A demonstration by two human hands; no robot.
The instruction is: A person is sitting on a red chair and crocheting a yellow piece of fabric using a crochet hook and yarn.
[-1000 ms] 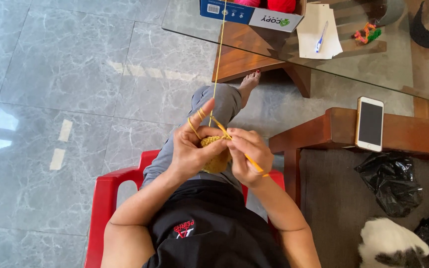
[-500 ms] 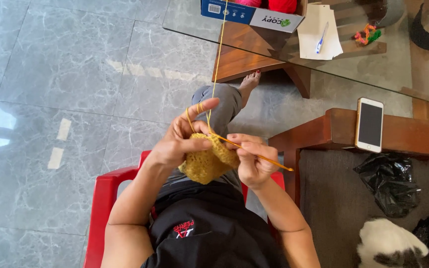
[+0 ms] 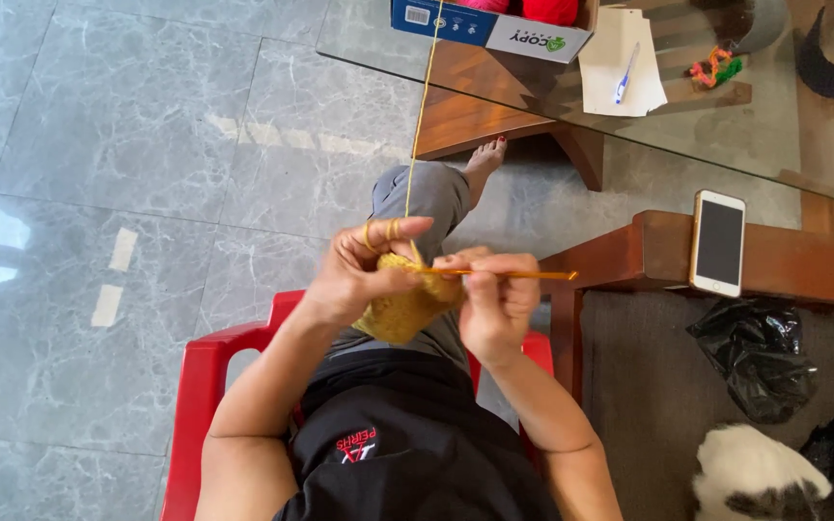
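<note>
My left hand [image 3: 364, 265] holds a mustard-yellow crocheted piece [image 3: 403, 309] over my lap, with yellow yarn [image 3: 422, 116] wrapped around its fingers and running taut up to a box on the glass table. My right hand [image 3: 494, 299] grips an orange crochet hook [image 3: 514, 275], held level with its tip in the top edge of the piece. Both hands touch the work. I sit on a red plastic chair [image 3: 205, 386].
A glass-topped wooden table [image 3: 726, 135] ahead carries a blue and white cardboard box [image 3: 489, 24] with red yarn, paper with a pen [image 3: 625, 72] and a small colourful item. A white phone [image 3: 719, 241] lies on a wooden armrest. Black bags [image 3: 755, 352] lie right.
The hook has swung from pointing down-right to level. My left hand has closed more around the piece, and both hands sit slightly higher over my lap.
</note>
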